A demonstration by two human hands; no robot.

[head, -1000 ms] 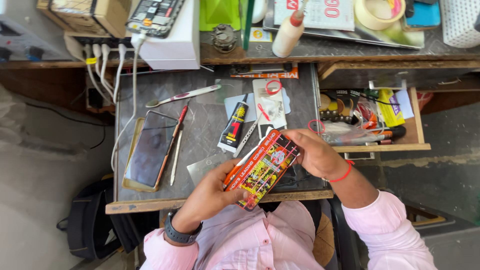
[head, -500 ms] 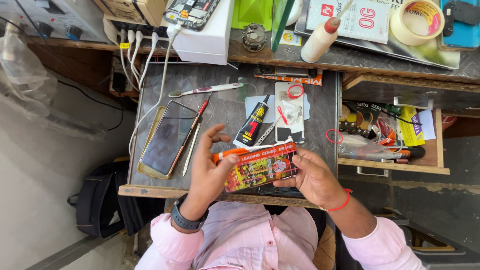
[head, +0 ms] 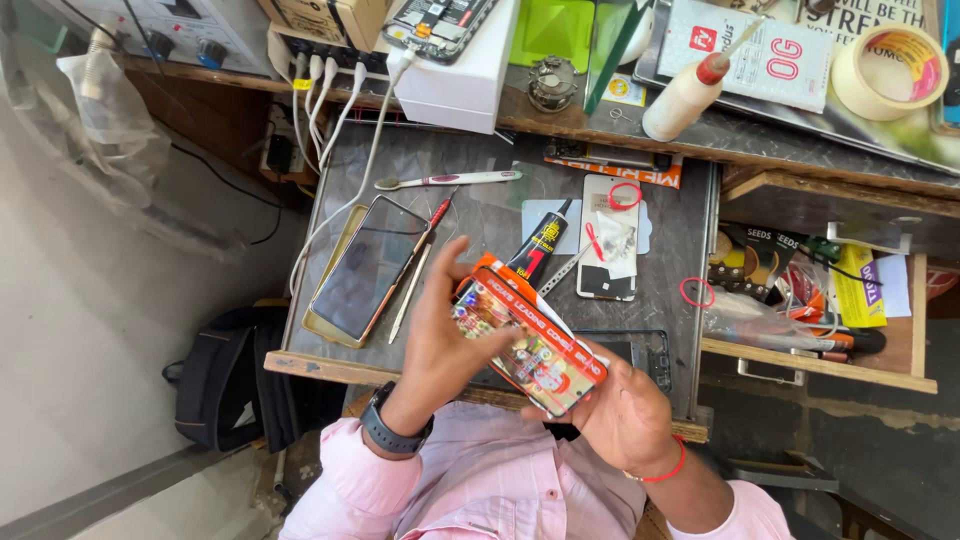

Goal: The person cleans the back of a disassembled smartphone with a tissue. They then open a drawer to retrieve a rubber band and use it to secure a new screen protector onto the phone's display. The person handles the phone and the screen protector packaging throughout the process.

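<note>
The colourful flat packet (head: 527, 340), level half a second ago, now slopes down to the right above the table's (head: 480, 215) near edge, gripped by both hands: left (head: 445, 340), right (head: 620, 410).

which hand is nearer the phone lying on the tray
Left. The left hand sits just right of the phone, on the colourful packet; the right hand holds the packet's far end, further away.
</note>
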